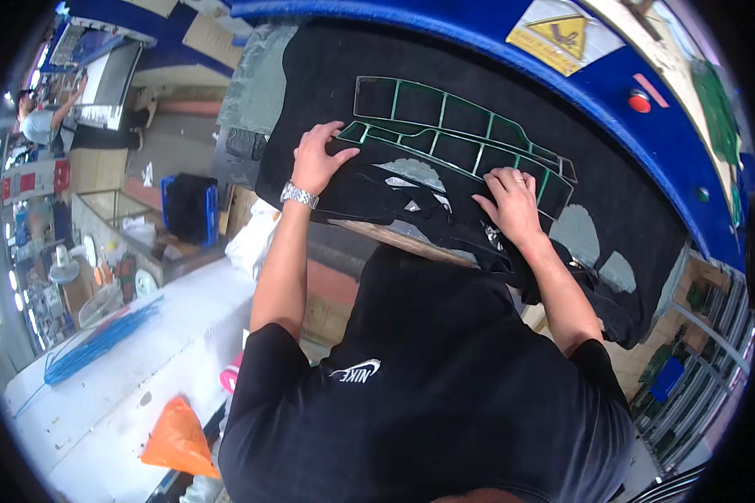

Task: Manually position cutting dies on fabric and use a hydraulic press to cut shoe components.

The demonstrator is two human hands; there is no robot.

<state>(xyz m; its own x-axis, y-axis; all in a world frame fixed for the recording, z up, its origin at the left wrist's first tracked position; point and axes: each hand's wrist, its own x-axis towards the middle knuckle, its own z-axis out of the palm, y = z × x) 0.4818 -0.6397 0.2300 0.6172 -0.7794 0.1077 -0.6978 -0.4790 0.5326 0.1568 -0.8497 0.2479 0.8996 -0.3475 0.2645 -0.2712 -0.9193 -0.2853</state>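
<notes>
Lying on black sheeting (320,84), the green frame (480,158) farther from the blue beam (621,109) appears light, stiff and thin-edged; best held by its end walls. Left hand (315,161) fingers contact its left end; right hand (513,204) fingers, its beam-averted edge. Clenching cannot be confirmed.

White table (189,331) at lower left

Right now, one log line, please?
left hand: at left end, nearer green segmented frame; right hand: at its near edge; beneath: black sheeting
</notes>
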